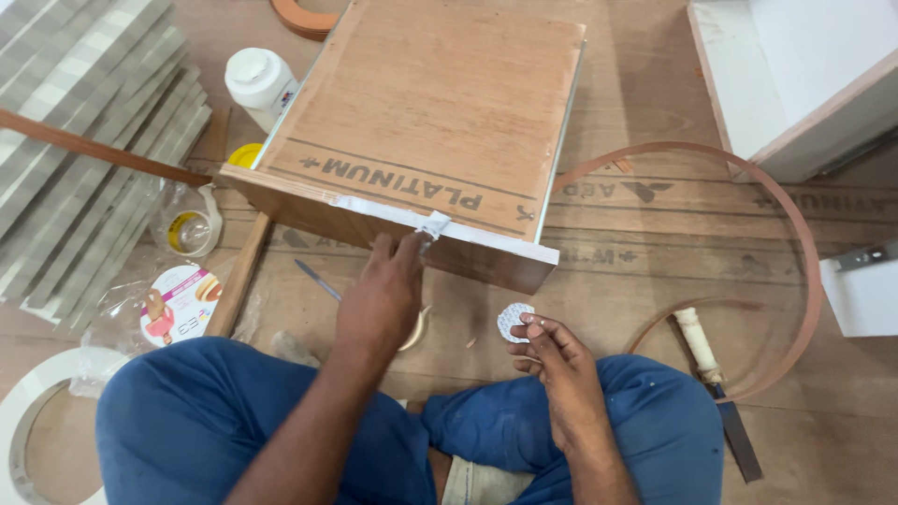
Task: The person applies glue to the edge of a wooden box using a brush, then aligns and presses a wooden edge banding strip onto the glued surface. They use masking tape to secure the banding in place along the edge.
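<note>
Nearest, at six o'clock, the person's knees in blue trousers (281, 411) frame the view as they sit on the plywood floor (655, 243). The right hand (561, 360), at five o'clock, pinches a small round white sticker (513, 321) between thumb and fingertips. The left hand (385, 295), near the centre, has its fingers closed on a crumpled end of white edge tape (432, 224) that runs along the near top edge of a brown plywood box (430, 112), which fills the twelve o'clock area and bears dark stencilled lettering in a slanted band. At four o'clock lies a chisel with a pale wrapped handle (713, 374), inside a loop of brown edge banding (795, 234). At eight o'clock a round pink and white label disc (178, 304) lies in clear wrap, with a tape roll in a clear bag (189, 229) just beyond it. At eleven o'clock stands a white plastic bottle (260, 84) beside a yellow lid (245, 154). At ten o'clock grey and white striped strips (84, 122) lie stacked.
</note>
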